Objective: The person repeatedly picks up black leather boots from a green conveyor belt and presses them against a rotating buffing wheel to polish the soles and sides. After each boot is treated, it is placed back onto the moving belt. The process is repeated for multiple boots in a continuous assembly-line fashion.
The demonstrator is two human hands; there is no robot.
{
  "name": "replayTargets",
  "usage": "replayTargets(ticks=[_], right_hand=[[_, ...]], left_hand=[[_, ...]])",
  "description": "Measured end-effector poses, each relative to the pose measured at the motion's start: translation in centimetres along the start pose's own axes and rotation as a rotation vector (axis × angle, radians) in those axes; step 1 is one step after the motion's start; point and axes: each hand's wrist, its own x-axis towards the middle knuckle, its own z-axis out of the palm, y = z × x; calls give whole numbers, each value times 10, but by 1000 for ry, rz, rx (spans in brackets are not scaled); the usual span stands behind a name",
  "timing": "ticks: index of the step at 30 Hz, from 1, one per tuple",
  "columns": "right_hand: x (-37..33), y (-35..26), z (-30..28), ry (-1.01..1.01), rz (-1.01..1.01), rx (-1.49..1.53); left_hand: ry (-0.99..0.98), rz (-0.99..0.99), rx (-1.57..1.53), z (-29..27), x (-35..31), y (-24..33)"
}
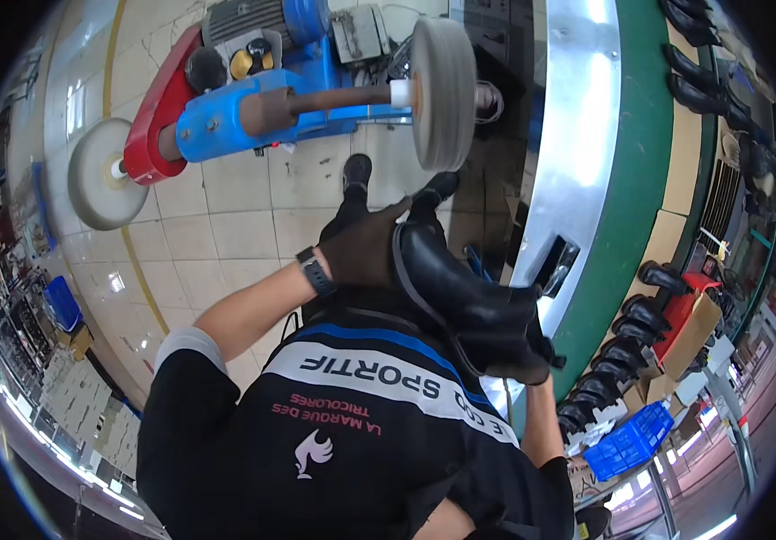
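A glossy black boot (460,274) is held tilted in front of my body, a thin grey line running along the edge of its sole. My left hand (361,254), in a dark glove and with a watch at the wrist, grips the boot at its sole side; the fingertips are partly hidden. At the other end, my right hand (518,358), also in a dark glove, is closed around the boot's lower right part. Beyond the boot, a pale round buffing wheel (445,94) stands apart from it, on the shaft of a blue machine (226,121).
A second pale wheel (100,175) sits at the machine's left end beside a red belt guard (163,108). On the right runs a bench with a metal edge (572,135) and green top (640,117). Several black boots (618,346) line it, near a blue basket (629,441).
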Motion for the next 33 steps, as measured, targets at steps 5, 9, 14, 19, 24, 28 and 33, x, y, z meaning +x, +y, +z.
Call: replayTargets(ticks=[5, 9, 14, 19, 24, 28, 33], right_hand=[[35, 44, 52, 195, -54, 458], [86, 22, 87, 338, -54, 813], [153, -30, 116, 273, -173, 979], [231, -44, 99, 106, -136, 1049], [240, -34, 87, 97, -141, 975], [171, 29, 82, 379, -186, -6], [91, -25, 104, 504, -543, -746]], left_hand=[[344, -123, -893, 13, 72, -29], [382, 28, -888, -29, 117, -36], [370, 113, -814, -63, 146, -34], [316, 19, -758, -123, 183, -36], [231, 50, -856, -122, 179, -22], [101, 405, -80, -97, 144, -45], [-105, 260, -493, -52, 101, -22]])
